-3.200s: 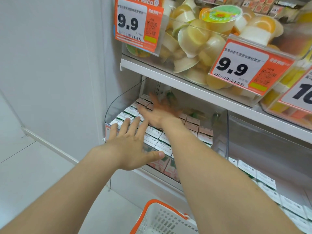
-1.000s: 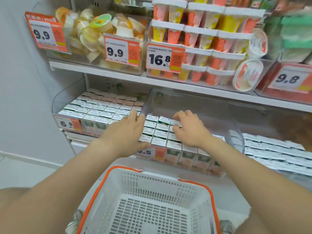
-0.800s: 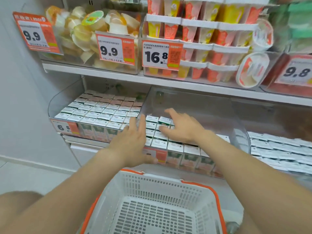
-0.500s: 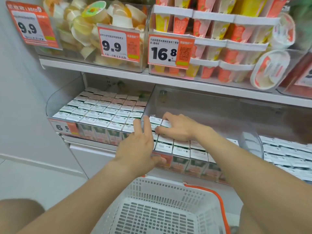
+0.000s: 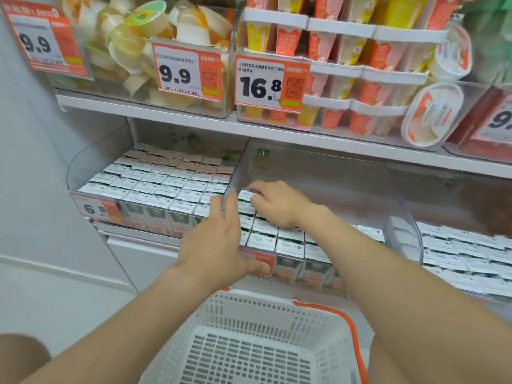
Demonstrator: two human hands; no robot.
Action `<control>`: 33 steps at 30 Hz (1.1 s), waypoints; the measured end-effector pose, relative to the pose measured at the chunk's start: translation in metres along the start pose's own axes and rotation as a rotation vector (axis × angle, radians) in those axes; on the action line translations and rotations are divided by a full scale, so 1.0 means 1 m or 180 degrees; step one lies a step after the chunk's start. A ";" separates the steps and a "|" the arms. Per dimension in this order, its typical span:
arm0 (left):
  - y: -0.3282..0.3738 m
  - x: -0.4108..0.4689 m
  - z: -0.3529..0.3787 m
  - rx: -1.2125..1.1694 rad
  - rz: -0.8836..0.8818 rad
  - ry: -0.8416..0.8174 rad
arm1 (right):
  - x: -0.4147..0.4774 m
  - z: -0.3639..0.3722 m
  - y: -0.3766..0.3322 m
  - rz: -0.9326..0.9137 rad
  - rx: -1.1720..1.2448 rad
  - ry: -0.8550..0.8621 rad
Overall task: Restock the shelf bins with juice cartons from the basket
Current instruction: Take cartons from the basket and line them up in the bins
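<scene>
Small white-topped juice cartons [image 5: 288, 245] stand in rows in the front part of the clear middle shelf bin [image 5: 346, 187]. My left hand [image 5: 219, 245] lies on the bin's front left corner, fingers straight up along the divider and thumb on the orange front label. My right hand [image 5: 277, 203] reaches into the bin with bent fingers, the tips touching the carton tops at the back left of the rows. The white basket [image 5: 277, 303] with an orange handle sits below my arms; no cartons show inside it.
A packed carton bin [image 5: 166, 187] stands to the left and another carton bin [image 5: 465, 250] to the right. The shelf above [image 5: 180, 112] holds jelly cups, dessert tubs and orange price tags. A plain wall is on the left.
The view swung from the left bin to the middle bin. My right hand slid left and back across the carton tops. My left hand settled on the bin's front left corner.
</scene>
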State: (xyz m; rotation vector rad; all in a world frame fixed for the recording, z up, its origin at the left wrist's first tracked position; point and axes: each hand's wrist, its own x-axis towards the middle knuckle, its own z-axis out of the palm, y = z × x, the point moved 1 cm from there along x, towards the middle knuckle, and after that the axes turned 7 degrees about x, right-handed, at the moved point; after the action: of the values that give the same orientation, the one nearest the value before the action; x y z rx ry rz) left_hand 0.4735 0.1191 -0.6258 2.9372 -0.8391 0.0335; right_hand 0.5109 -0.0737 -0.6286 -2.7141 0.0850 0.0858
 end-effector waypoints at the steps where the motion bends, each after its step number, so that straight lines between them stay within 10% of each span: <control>1: 0.000 -0.002 0.001 0.0028 -0.0018 0.0067 | 0.001 0.002 -0.007 -0.0129 -0.0149 -0.0042; 8: 0.011 -0.005 -0.006 0.0479 0.0807 0.1342 | -0.051 -0.023 -0.027 -0.0613 -0.0420 0.0611; 15: 0.041 -0.007 -0.004 0.0242 0.1316 0.0714 | -0.141 -0.045 0.003 -0.0062 -0.0591 -0.0333; 33: 0.050 0.022 0.004 0.0076 0.1016 0.1293 | -0.144 -0.049 0.036 -0.0069 -0.1493 0.0766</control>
State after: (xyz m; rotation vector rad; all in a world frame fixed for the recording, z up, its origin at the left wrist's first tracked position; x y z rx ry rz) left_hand 0.4658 0.0650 -0.6255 2.6370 -1.2175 0.6376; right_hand 0.3674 -0.1204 -0.5880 -3.1812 0.1180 -0.2603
